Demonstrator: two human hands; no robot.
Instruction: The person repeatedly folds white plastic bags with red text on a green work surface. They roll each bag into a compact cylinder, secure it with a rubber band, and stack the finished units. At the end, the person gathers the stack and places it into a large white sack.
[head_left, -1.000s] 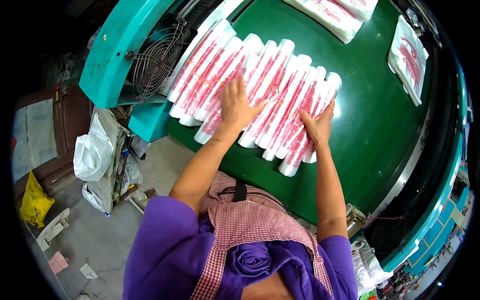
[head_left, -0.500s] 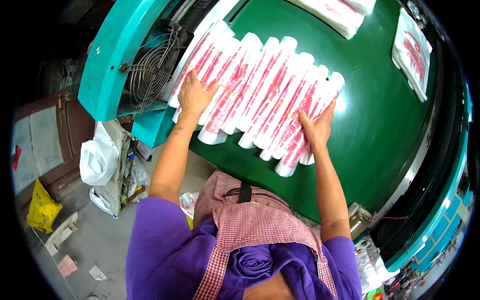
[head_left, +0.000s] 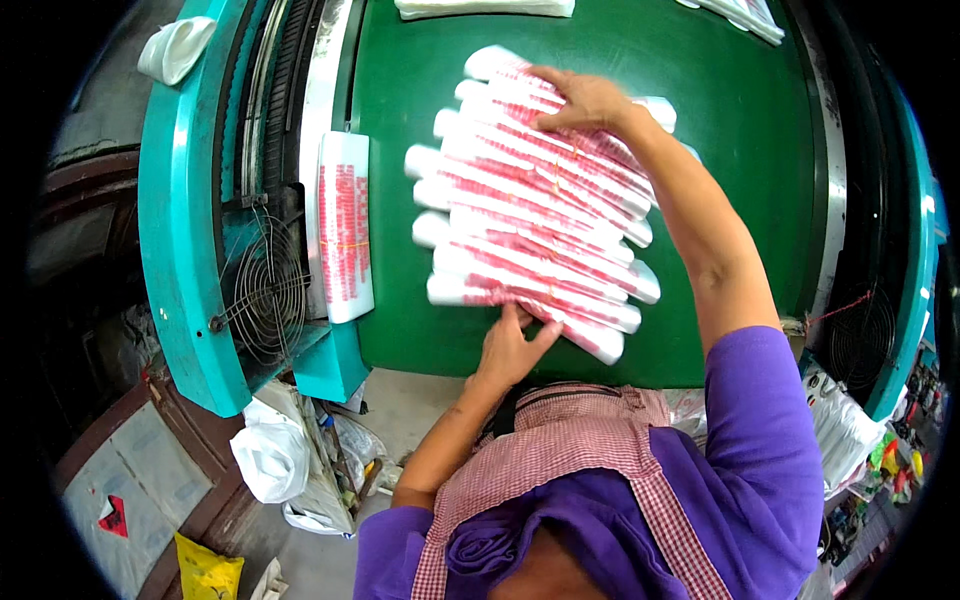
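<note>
A row of several rolled plastic-bag bundles (head_left: 540, 215), white with red print and tied with thin orange bands, lies on a green tabletop (head_left: 730, 290). The rolls are side by side and tilt slightly down to the right. My right hand (head_left: 592, 104) reaches over the far end of the row, fingers and thumb curved around the outer rolls. At the near end my left hand (head_left: 512, 348) grips the closest rolls, its fingertips partly hidden under their edge. A separate rolled plastic-bag bundle (head_left: 345, 230) rests at the table's left edge, apart from both hands.
Flat stacks of white bags (head_left: 485, 8) and folded bags (head_left: 745, 18) lie at the far edge. Teal machine frames (head_left: 185, 240) flank the table, with a wire fan guard (head_left: 268, 290) at left. A white bag (head_left: 270, 455) hangs below left.
The row of rolls has turned from nearly upright to crosswise. My right hand has gone to its far end, my left to its near end. One bundle now lies apart at left.
</note>
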